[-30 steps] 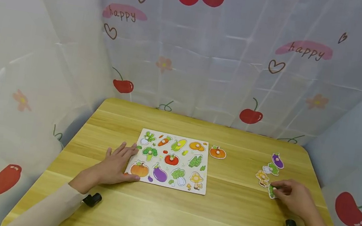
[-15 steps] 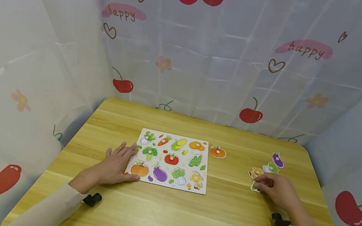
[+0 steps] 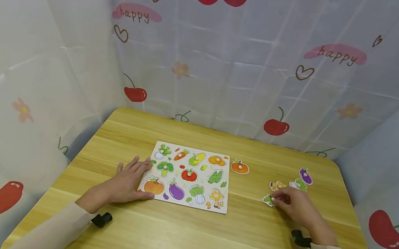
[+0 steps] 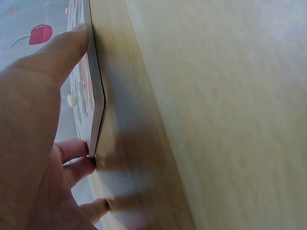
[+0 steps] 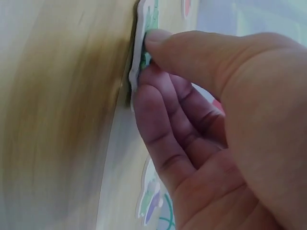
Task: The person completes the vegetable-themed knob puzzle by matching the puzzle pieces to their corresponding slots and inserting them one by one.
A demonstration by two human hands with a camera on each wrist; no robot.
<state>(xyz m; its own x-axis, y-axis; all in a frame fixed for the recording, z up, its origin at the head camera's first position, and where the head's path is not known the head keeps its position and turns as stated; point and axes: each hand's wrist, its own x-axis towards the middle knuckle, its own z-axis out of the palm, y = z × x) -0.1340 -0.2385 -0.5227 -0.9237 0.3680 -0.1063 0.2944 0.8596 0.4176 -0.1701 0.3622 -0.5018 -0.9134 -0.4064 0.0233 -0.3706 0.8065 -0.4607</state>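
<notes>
My left hand [image 3: 128,180] lies spread on the left edge of the vegetable puzzle board [image 3: 226,188], thumb on its near left corner. In the left wrist view, the thumb [image 4: 62,55] rests over the board's edge and the fingertips [image 4: 74,148] meet its side. To the right, my right hand [image 3: 297,206] pinches a green vegetable puzzle piece [image 3: 267,200] low over the table. The right wrist view has the thumb and fingertips at the top face of that green piece [image 5: 139,48]. Just behind it lies a mushroom piece [image 3: 277,185], partly covered by the hand.
A pumpkin piece [image 3: 240,167] lies beside the board's right edge. Farther right are a leafy cabbage piece [image 3: 298,184] and an eggplant piece [image 3: 306,175]. Several knobbed pieces sit in the board, among them a tomato [image 3: 189,176]. A cherry-print curtain [image 3: 226,102] surrounds the wooden table [image 3: 182,242].
My right hand has moved left across the table with the green vegetable piece. The mushroom piece has shifted left and turned. My left hand has stayed on the board.
</notes>
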